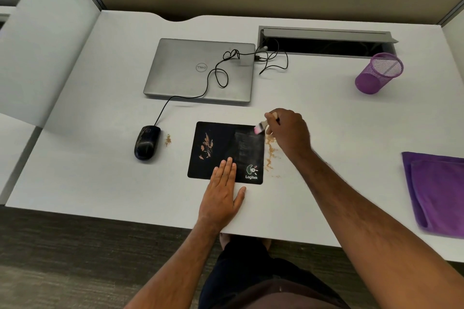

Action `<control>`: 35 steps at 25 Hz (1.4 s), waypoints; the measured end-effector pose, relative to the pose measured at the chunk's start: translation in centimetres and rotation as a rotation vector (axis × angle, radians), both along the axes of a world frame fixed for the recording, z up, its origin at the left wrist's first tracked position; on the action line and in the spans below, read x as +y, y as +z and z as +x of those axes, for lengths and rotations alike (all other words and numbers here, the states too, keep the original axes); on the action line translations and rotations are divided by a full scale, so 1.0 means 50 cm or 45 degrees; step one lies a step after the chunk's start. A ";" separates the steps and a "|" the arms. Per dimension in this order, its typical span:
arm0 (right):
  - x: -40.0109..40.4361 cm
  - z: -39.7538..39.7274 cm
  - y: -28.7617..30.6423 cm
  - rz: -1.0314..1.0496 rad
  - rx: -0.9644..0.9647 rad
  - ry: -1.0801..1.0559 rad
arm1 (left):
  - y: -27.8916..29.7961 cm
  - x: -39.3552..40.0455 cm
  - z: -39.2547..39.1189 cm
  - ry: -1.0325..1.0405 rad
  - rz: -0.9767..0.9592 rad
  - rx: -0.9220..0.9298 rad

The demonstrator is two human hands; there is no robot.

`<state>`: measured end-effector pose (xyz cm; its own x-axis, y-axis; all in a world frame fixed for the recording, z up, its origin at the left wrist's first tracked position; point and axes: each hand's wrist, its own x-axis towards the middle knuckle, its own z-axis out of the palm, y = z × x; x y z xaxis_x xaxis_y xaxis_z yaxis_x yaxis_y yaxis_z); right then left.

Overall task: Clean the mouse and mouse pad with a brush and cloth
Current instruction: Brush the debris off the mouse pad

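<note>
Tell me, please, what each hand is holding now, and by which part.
The right hand holds the brush by its wooden handle, bristles at the mouse pad corner. The left hand holds nothing; it lies flat on the pad's near edge.

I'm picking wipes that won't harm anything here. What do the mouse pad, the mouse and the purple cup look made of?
Mouse pad: thin black mat, matte, probably fabric-topped; brushing left pale streaks on it. Mouse: black plastic, glossy, with soft highlights on its shell. Purple cup: mesh, likely coated wire, since you can see through its wall.
</note>
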<state>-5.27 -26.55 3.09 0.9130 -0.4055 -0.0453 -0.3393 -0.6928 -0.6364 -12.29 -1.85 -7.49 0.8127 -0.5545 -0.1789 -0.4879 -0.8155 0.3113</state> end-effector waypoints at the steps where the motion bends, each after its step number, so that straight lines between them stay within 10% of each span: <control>1: -0.010 0.000 0.003 -0.019 -0.018 -0.026 | 0.001 0.000 0.000 -0.002 0.003 0.003; 35: -0.041 -0.096 -0.015 0.249 -0.074 -0.044 | 0.004 0.000 0.000 0.003 0.016 0.040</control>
